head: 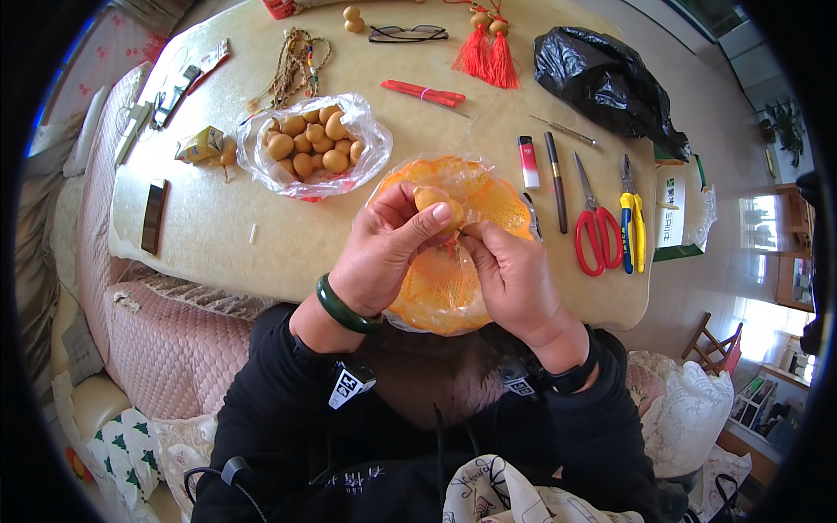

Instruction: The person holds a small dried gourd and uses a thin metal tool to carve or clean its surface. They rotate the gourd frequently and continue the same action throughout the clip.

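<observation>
My left hand (399, 245) holds a small tan gourd (450, 208) between thumb and fingers. Beside its lower end, my right hand (507, 274) pinches something thin and dark that is too small to name. Beneath both hands lies an orange mesh basket (431, 287) lined with clear plastic; a bit of red shows between the hands. Up and to the left, a clear plastic bag (376, 134) is filled with several gourds (281, 146). To the right lie a lighter (528, 162), a dark pen-like tool (556, 189), red-handled scissors (598, 229) and blue-and-yellow pliers (632, 222).
At the table's (314, 242) far side lie beaded cords (291, 68), eyeglasses (409, 34), red sticks (422, 93), red tassels with gourds (500, 59) and a black plastic bag (595, 72). A thin metal screwdriver (563, 130) lies nearer. Leftward are a phone (154, 217) and a yellow box (199, 144).
</observation>
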### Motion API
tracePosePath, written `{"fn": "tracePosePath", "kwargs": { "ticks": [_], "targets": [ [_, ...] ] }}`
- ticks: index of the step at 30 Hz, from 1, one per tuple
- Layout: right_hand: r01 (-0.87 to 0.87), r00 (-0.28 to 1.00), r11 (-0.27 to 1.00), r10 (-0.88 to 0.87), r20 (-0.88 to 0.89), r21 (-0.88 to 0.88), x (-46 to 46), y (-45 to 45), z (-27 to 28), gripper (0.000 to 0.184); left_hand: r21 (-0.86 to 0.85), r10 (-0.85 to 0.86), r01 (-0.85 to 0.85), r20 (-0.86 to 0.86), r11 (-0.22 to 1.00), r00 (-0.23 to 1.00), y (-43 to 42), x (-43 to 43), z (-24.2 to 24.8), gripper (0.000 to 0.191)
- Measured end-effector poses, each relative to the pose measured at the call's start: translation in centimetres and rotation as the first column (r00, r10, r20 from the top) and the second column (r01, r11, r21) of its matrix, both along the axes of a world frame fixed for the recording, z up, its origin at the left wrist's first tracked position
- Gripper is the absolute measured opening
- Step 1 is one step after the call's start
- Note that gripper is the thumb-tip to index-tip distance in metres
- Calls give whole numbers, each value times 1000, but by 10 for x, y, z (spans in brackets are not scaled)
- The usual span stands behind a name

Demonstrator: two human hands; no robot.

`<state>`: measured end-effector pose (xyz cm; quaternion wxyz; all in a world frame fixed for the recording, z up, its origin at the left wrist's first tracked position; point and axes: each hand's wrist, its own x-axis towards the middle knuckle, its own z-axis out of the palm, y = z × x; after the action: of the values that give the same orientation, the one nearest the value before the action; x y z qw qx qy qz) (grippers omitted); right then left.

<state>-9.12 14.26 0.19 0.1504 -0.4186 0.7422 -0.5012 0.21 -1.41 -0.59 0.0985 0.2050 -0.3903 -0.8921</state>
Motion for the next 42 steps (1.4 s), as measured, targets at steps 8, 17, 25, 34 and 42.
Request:
{"fn": "tracePosePath", "kwargs": {
  "ticks": [8, 17, 25, 34, 42],
  "targets": [
    [-50, 954, 997, 33, 299, 51, -2, 3, 0, 15, -67, -130, 126, -58, 990, 990, -11, 4, -3, 35],
    [-106, 834, 994, 92, 544, -7, 0, 5, 4, 17, -64, -184, 177, -126, 982, 975, -15, 3, -2, 31],
    [1, 759, 999, -31, 651, 46, -1, 0, 5, 18, -368, -170, 146, -35, 918, 985, -21, 6, 21, 35],
    [14, 673, 996, 58, 737, -91, 0, 3, 8, 15, -964, 512, -161, -32, 210, 859, -163, 138, -18, 31],
    [28, 715, 997, 33, 698, -76, -1, -5, 13, 15, -822, 959, 550, 18, -148, 284, -382, 312, -75, 82]
  ]
}}
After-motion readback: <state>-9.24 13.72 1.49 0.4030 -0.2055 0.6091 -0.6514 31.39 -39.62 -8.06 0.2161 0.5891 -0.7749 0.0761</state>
